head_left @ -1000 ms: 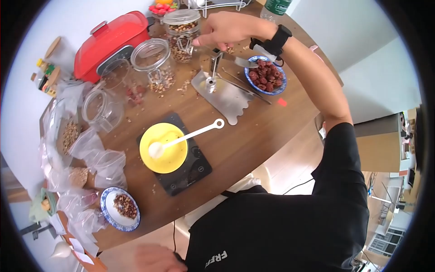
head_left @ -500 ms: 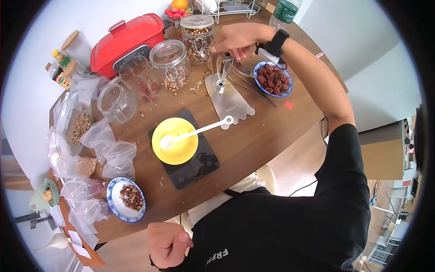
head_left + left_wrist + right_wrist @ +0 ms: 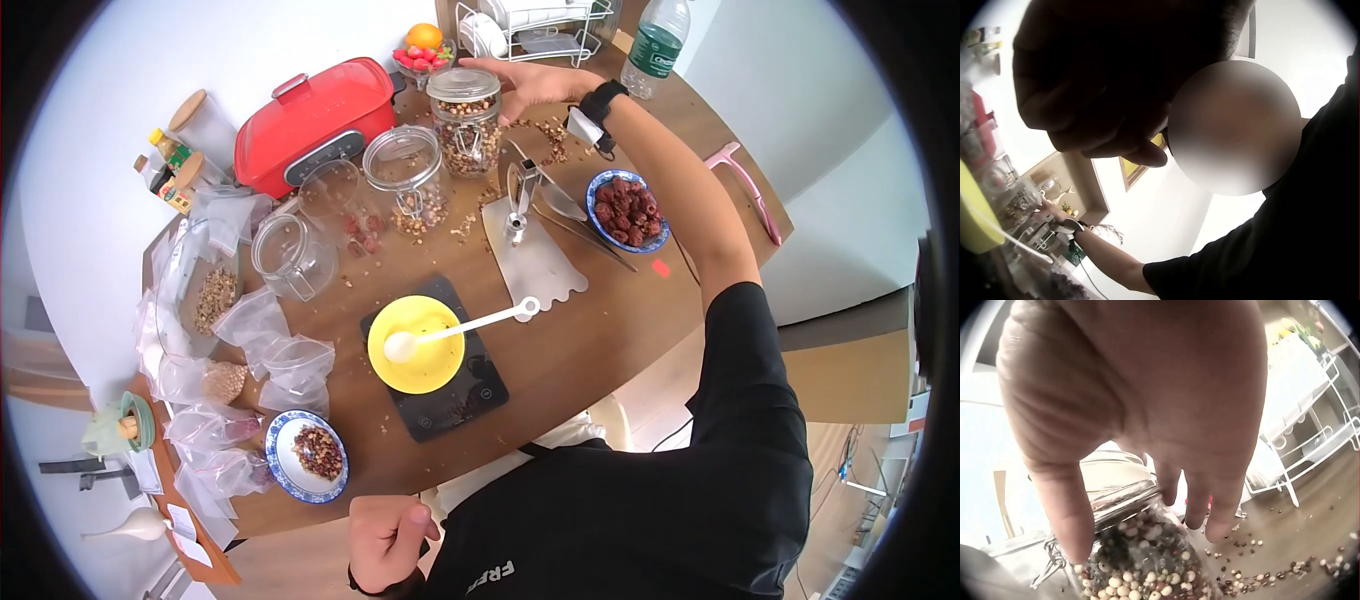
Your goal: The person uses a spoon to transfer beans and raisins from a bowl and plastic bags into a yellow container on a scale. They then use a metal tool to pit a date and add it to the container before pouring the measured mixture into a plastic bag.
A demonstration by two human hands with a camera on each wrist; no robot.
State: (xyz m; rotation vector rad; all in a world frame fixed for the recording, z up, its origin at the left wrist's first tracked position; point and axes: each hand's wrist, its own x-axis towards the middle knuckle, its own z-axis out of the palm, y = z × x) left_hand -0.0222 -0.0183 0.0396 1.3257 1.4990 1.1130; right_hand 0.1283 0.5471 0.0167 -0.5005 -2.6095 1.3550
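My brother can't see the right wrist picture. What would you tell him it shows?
A person's right grip arches over a glass jar of small pale and dark bits, thumb on one side, fingers on the other. More loose bits lie scattered on the brown table, and a white rack stands on it too.

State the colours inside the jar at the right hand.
Mixed cream, reddish and dark pieces, clearest in the right wrist view.

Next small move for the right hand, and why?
Probably close the right hand round the lidded jar: in the right wrist view the thumb lies along one side, while the fingers point down past the other, fairly straight. Whether they already touch it is hard to tell.
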